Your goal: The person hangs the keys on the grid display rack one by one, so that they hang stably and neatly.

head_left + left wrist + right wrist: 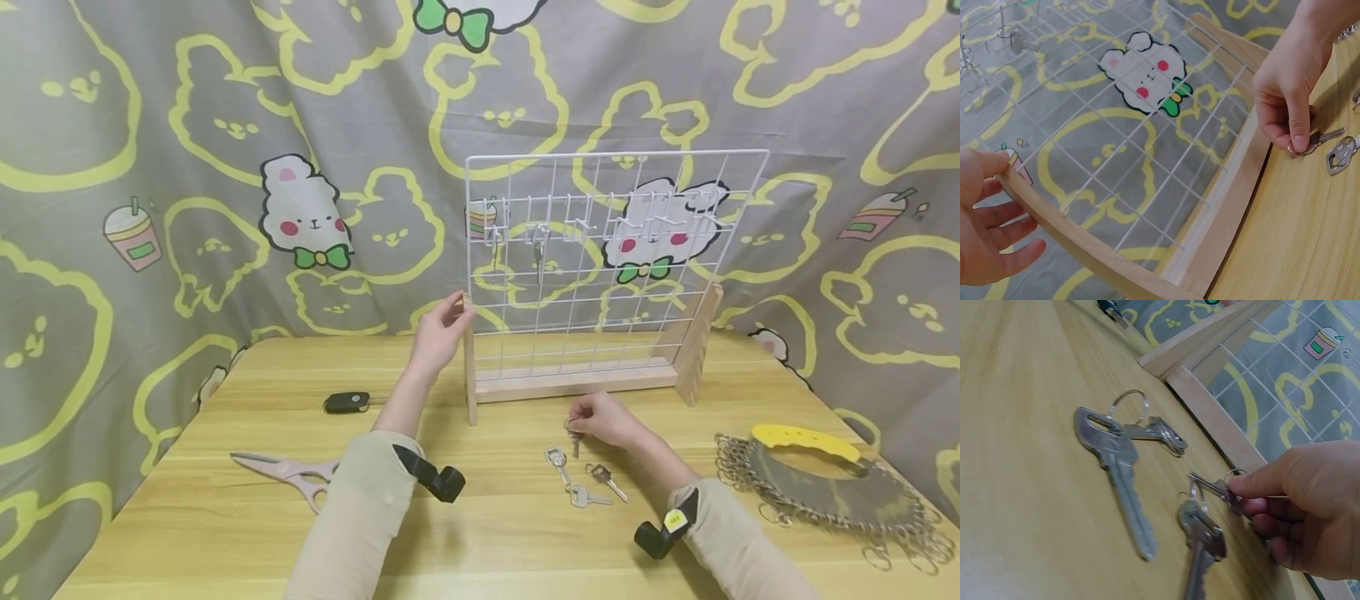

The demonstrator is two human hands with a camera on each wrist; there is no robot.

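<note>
The left arm is stretched forward and raised, its hand (438, 333) held upright with the fingers (1004, 234) loosely extended and the thumb set forward. The right arm is kept low and angled inward, the right hand (606, 419) turned palm down. Its thumb and forefinger (1260, 483) are pinched together, the remaining fingers curled beneath.

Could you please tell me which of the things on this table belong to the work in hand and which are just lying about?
In use:
right hand pinching a key
left hand on the wire rack's wooden post
three loose keys

Lying about:
scissors
car key fob
yellow-handled blade
</note>
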